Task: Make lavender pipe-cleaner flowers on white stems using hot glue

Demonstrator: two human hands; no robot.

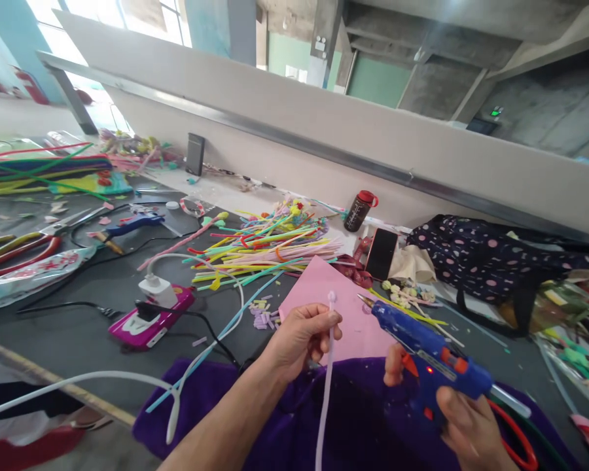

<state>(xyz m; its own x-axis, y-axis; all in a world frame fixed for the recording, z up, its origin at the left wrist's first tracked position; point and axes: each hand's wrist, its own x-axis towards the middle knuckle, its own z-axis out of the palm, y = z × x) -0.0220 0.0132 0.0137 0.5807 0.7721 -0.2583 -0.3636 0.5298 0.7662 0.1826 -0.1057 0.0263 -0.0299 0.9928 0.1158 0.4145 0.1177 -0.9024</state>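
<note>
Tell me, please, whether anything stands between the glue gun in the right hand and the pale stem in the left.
Nothing visible does: only open space separates the glue gun from the pale stem; the pink sheet shows behind.

Lilac stem (326, 392): lower end cut off by bottom edge.
Glue gun (412, 340): handle partly hidden by right grip (471, 422); label (436, 365) too small to read.
Pink sheet (310, 286): partly covered by left grip (302, 340).
Dark bottle (357, 214): markings illegibly small.
White cable (103, 375): cut off by left edge.
</note>
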